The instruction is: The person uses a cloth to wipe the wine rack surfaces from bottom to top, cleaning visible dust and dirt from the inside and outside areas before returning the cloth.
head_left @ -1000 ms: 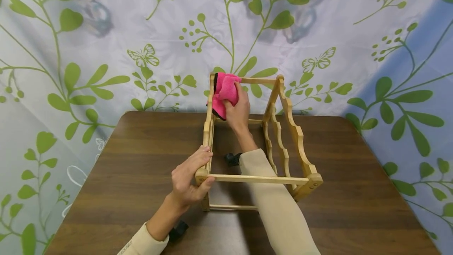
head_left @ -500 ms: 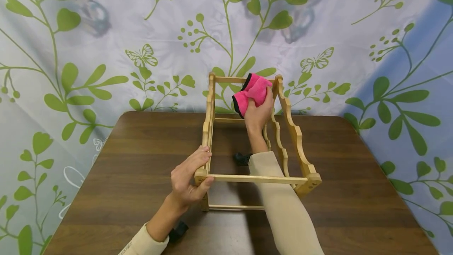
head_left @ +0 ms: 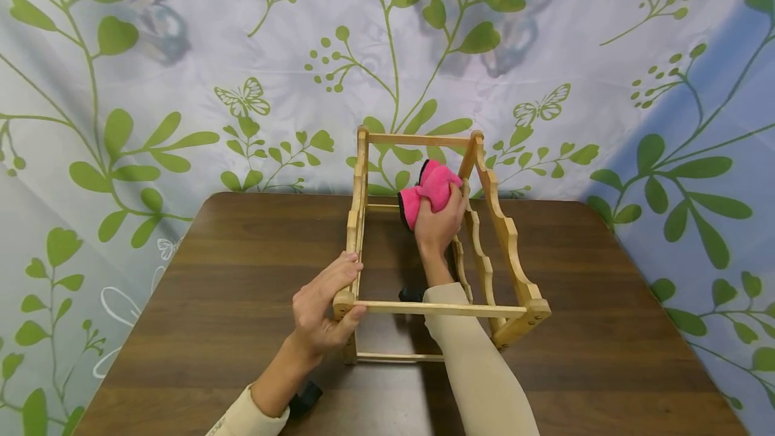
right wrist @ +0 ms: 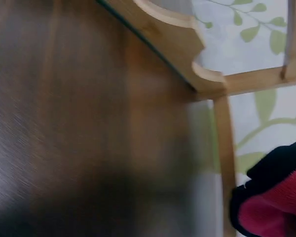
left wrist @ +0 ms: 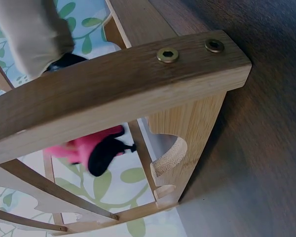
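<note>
A light wooden rack [head_left: 445, 309] with scalloped side rails stands on the table. My left hand [head_left: 323, 305] grips its near left corner post, thumb on the front bar and fingers over the side rail. Inside the frame, my right hand [head_left: 438, 224] holds a bunched pink cloth [head_left: 438, 187] with black edging, close to the right-hand scalloped rails; whether they touch I cannot tell. In the left wrist view the cloth [left wrist: 96, 148] shows blurred behind a wooden beam [left wrist: 113, 84] with two bolts. The right wrist view catches the cloth [right wrist: 271, 212] at its lower right edge.
The dark brown wooden table [head_left: 254, 254] extends on both sides of the rack. A leaf-patterned curtain [head_left: 290, 52] hangs right behind its far edge. Black wrist gear [head_left: 305, 397] sits under my left wrist.
My right hand has carried the pink cloth from the far left post across to the right side, then lower and nearer inside the rack. My left hand keeps its grip.
</note>
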{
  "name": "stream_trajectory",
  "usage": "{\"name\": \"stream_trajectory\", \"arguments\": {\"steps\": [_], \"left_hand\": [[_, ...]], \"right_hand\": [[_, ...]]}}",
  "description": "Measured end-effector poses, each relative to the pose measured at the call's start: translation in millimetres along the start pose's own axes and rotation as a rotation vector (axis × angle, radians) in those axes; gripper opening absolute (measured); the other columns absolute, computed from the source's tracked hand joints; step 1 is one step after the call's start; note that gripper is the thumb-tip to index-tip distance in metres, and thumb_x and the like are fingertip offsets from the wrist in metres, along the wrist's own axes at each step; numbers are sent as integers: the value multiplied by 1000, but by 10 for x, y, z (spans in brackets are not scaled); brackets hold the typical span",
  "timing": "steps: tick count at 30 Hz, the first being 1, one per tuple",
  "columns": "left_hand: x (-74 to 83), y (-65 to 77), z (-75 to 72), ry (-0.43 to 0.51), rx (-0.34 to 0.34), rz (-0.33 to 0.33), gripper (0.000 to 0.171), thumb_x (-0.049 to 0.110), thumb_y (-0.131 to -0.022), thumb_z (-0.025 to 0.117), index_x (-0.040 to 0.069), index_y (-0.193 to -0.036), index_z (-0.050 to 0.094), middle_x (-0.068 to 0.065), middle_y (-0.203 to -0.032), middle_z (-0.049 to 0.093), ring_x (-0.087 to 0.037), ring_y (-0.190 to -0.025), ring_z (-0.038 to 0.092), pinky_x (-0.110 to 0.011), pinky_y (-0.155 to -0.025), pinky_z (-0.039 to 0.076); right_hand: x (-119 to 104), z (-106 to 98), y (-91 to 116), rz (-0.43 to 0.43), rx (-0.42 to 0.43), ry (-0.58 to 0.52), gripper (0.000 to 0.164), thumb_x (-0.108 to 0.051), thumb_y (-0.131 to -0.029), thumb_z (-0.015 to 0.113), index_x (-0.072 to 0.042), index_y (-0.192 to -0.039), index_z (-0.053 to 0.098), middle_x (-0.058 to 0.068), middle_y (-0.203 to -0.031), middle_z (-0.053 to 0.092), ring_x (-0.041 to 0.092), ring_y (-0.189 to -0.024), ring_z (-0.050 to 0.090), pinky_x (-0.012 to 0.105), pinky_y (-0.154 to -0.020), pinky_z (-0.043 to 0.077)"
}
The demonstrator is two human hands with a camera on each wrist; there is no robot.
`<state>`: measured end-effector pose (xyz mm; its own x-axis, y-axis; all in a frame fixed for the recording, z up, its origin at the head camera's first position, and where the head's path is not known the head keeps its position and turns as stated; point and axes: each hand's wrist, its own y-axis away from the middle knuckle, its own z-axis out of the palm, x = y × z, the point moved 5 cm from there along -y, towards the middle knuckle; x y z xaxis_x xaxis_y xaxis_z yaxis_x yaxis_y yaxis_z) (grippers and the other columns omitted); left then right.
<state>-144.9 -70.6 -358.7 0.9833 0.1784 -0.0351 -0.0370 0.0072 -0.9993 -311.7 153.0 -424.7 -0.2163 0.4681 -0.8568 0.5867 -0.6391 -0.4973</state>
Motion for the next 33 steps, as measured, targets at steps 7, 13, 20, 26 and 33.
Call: {"name": "stream_trajectory", "arguments": {"steps": [7, 13, 20, 26, 33], "left_hand": [[20, -6, 21, 3, 1, 13, 39, 23, -95, 65, -15, -90, 62, -26, -89, 68, -40, -86, 70, -45, -87, 55], [26, -22, 35, 12, -10, 21, 38, 23, -95, 64, -15, -91, 63, -26, -88, 68, -41, -83, 69, -46, -86, 55], [15, -19, 31, 8, -13, 25, 39, 24, -96, 64, -15, -90, 62, -26, -89, 68, -40, -84, 69, -46, -87, 55], [3, -15, 15, 15, -19, 16, 39, 24, -96, 64, -15, -90, 63, -25, -90, 69, -40, -86, 69, -46, -88, 55], [-15, -21, -14, 14, -17, 18, 38, 23, -95, 65, -15, -90, 63, -25, -90, 69, -39, -86, 69, -46, -88, 54]], "right_hand": [[431, 16, 102, 258, -144, 7, 63, -20, -85, 75, -5, -139, 48, 15, -133, 56, 33, -124, 51, 47, -104, 39], [555, 11, 93, 316, -200, 15, 63, -15, -91, 68, -11, -148, 42, 12, -141, 54, 30, -129, 48, 45, -109, 35], [618, 87, 101, 424, -321, -39, 70, -12, -95, 61, -15, -157, 26, 10, -155, 37, 28, -139, 36, 40, -114, 29], [673, 191, 174, 520, -434, -128, 79, -10, -97, 57, -14, -160, 10, 10, -162, 19, 24, -144, 24, 34, -117, 23], [646, 317, 245, 564, -451, -233, 86, -4, -94, 60, -10, -159, 3, 10, -164, 11, 22, -145, 20, 32, -117, 21]]}}
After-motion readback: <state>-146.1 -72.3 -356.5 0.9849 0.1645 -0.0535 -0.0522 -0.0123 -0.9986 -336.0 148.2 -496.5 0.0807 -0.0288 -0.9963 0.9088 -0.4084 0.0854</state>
